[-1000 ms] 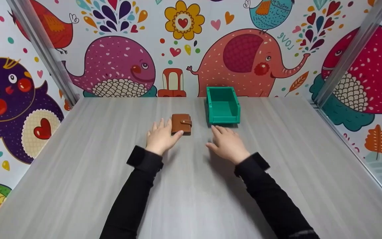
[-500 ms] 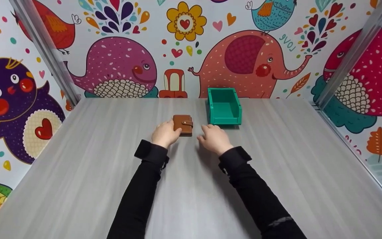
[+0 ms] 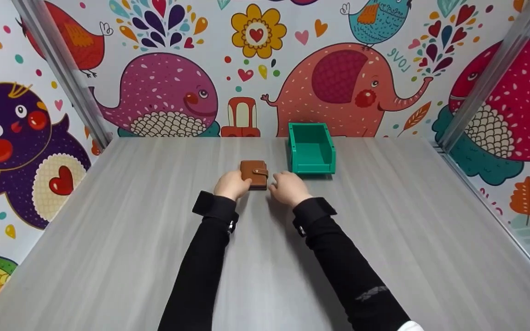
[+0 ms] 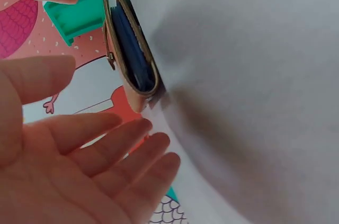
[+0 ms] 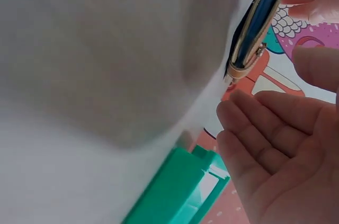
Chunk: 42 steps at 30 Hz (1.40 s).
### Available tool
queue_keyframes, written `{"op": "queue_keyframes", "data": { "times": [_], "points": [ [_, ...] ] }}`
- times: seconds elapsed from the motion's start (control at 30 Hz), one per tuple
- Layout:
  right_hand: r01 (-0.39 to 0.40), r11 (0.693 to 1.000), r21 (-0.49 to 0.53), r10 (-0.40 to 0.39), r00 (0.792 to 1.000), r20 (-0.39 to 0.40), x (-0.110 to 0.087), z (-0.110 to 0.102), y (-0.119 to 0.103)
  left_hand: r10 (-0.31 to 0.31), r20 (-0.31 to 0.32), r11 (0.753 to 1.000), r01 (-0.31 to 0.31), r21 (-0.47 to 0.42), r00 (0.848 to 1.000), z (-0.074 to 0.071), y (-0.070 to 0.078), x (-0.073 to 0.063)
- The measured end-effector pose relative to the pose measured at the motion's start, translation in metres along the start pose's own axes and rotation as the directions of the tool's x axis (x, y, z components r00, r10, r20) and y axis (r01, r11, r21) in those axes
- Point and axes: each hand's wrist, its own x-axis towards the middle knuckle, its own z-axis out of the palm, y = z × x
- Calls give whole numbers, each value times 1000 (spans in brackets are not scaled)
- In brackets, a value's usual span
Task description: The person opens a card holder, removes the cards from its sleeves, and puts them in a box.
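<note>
A brown wallet (image 3: 253, 174) with a snap strap lies on the table between the two hands in the head view. My left hand (image 3: 231, 185) is at its left side, thumb near the front corner. Seen from the left wrist, the fingers (image 4: 124, 147) are loosely bent close to the edge of the wallet (image 4: 130, 54), palm facing it. My right hand (image 3: 290, 188) hovers just right of the wallet. In the right wrist view its fingers (image 5: 265, 128) are relaxed, with nothing in them, and the wallet (image 5: 254, 28) stands apart from them.
A green plastic bin (image 3: 311, 166) stands behind the right hand, its low front facing me. The grey table (image 3: 131, 239) reaches back to a wall (image 3: 246, 69) printed with cartoon animals. Metal posts (image 3: 62, 73) mark the back corners.
My right hand has moved left from in front of the bin toward the wallet. The left hand has shifted slightly right, its fingers now bent at the wallet's side. The wallet stays put.
</note>
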Motion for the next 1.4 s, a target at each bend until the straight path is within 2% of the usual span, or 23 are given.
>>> {"op": "queue_keyframes", "data": {
  "times": [0.27, 0.43, 0.57, 0.93, 1.13, 1.4],
  "points": [
    [-18, 1000, 22, 18, 1000, 21, 15, 5, -5, -35, -63, 999, 35, 6, 997, 4, -1, 8],
    [-36, 998, 60, 35, 999, 17, 23, 6, -5, -61, -44, 998, 61, 3, 997, 6, 0, 14],
    [-59, 989, 135, 57, 998, 17, 28, 6, -6, -69, -34, 998, 68, -15, 997, 7, 0, 16],
    [-154, 921, 357, 132, 988, 83, 38, 7, -2, -97, -82, 994, 92, -65, 992, 9, -3, 19],
    [-207, 898, 388, 163, 976, 141, 44, 7, 2, -92, -118, 995, 86, -50, 989, 11, -2, 20],
    [-263, 861, 436, 197, 962, 191, 48, 8, 1, -115, -139, 990, 102, -100, 983, 13, -2, 20]
  ]
}}
